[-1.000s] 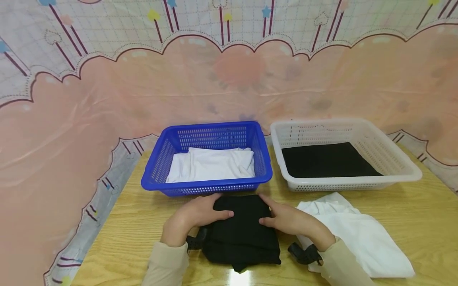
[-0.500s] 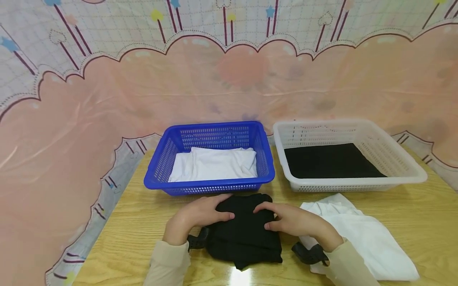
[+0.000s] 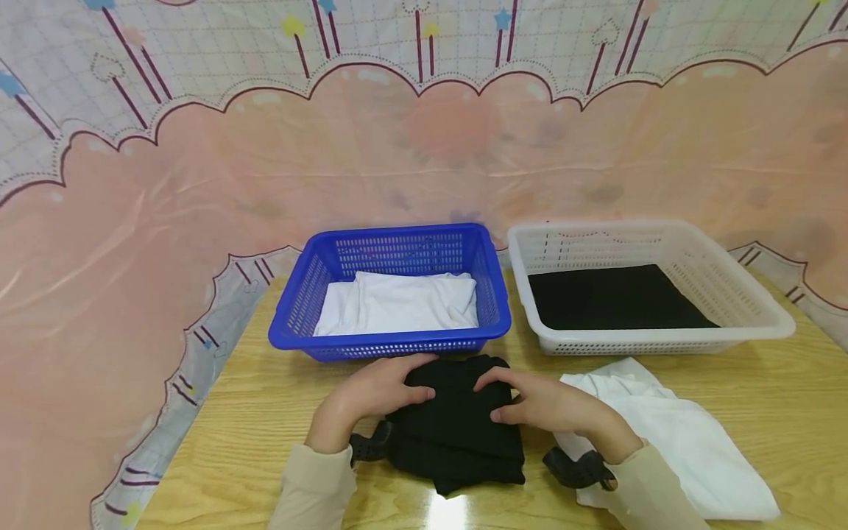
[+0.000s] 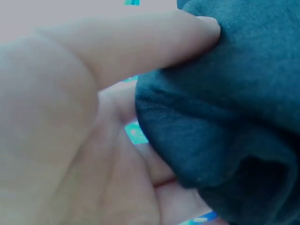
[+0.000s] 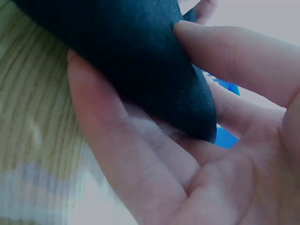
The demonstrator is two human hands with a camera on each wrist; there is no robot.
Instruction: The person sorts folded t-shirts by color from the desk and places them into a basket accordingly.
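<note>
A folded black cloth (image 3: pixel 457 427) lies on the table in front of the blue basket, with a small tip poking out at its near edge. The left hand (image 3: pixel 380 390) grips its left side; in the left wrist view the thumb (image 4: pixel 187 35) presses on top while the other fingers pass beneath the fold. At the opposite side the right hand (image 3: pixel 553 403) holds the edge. Its thumb (image 5: pixel 220 47) rests on the black cloth in the right wrist view, and its other fingers reach underneath. What kind of garment it is cannot be told.
The blue basket (image 3: pixel 391 343) at the back holds folded white cloth (image 3: pixel 414 305). Beside it, the white basket (image 3: pixel 662 340) contains folded black cloth (image 3: pixel 616 298). A loosely folded white cloth (image 3: pixel 689 449) lies right of the right forearm. A patterned curtain hangs behind.
The right hand has drawn its fingers back from the far right corner and curled them at the cloth's right side. That corner now looks bunched. The left hand stays at the left edge.
</note>
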